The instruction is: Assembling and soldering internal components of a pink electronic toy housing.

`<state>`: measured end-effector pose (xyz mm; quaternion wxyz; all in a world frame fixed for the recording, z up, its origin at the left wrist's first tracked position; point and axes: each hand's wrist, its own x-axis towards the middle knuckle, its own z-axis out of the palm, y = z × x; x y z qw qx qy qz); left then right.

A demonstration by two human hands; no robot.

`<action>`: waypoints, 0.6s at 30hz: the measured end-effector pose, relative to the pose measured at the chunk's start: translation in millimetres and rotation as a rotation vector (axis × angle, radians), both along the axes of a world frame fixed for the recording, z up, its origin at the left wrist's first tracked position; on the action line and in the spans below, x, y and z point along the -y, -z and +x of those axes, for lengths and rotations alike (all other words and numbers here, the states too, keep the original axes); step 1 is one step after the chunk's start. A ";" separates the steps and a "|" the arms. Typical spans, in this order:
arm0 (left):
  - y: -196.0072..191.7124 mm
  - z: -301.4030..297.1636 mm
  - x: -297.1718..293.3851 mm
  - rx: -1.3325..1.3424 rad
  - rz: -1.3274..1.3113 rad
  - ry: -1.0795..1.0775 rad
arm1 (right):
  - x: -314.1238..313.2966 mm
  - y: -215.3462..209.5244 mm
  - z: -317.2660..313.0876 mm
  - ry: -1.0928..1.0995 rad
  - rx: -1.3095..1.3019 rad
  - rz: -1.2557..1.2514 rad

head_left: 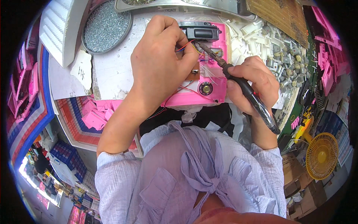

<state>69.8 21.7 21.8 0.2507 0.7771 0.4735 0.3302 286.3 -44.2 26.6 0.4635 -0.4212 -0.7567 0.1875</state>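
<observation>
My left hand (pixel 158 56) reaches over a pink plastic housing (pixel 197 100), its thumb and fingers pinched on thin coloured wires (pixel 182 47). In my right hand (pixel 259 76) is a soldering iron (pixel 246 87) with a black handle. Its metal tip points up and left, among the wires beside the left fingertips. Inside the housing sit a black rectangular part (pixel 203 34) at the far end, a small brown circuit board (pixel 194 72) and a round speaker-like part (pixel 206 88) near the front. My left hand hides part of the housing's left side.
A round tray (pixel 100 52) of small screws stands at the back left, beside a white ridged block (pixel 59 31). To the right lie heaped white plastic pieces (pixel 253 31) and small grey parts (pixel 289 59). Pink pieces (pixel 97 115) fill a crate at left. A yellow fan (pixel 321 156) is at far right.
</observation>
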 end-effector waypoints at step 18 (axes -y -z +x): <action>0.6 4.0 1.5 -0.015 0.032 -0.045 | 25.4 -1.5 17.2 0.051 -0.084 0.031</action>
